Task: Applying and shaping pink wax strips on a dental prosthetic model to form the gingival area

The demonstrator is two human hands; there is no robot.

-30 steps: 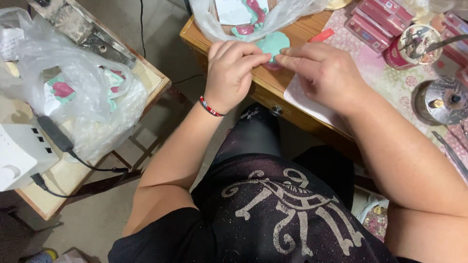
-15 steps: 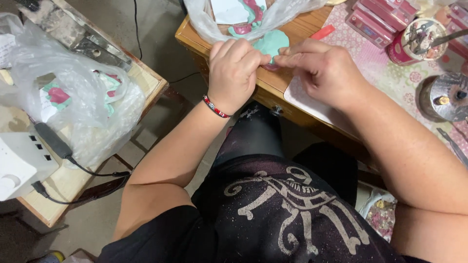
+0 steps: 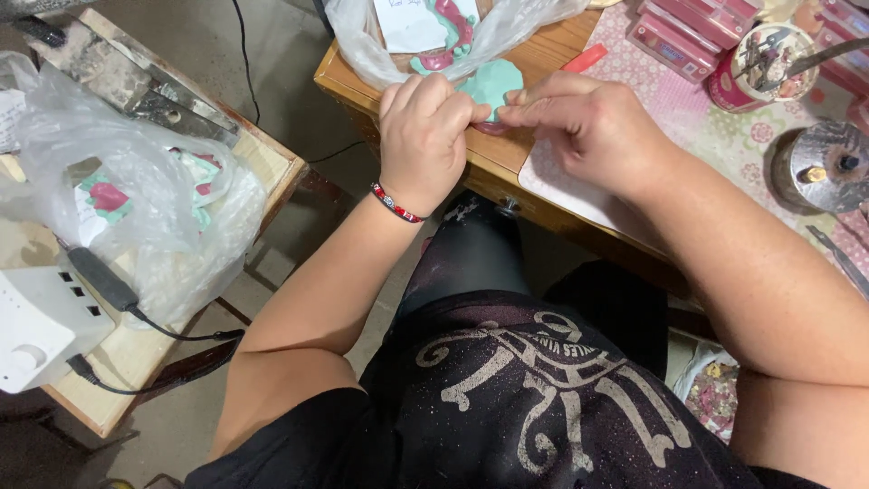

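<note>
The scene is evenly lit by soft, diffuse light from above, with no hard shadows. The floor under the wooden table (image 3: 507,158) lies in dim shade. The clear plastic bag (image 3: 154,208) on the left shows pale sheen, and the metal tin (image 3: 828,163) carries small glints. Focus is sharp centrally; the corners stretch slightly and darken.

The left hand (image 3: 425,136) covers the near edge of the teal piece (image 3: 493,83), so its full outline cannot be told. Beyond the hands, the clear plastic bag (image 3: 362,45) runs off the top edge. Right of the right hand (image 3: 588,127), the metal pot (image 3: 828,167) is cropped.
</note>
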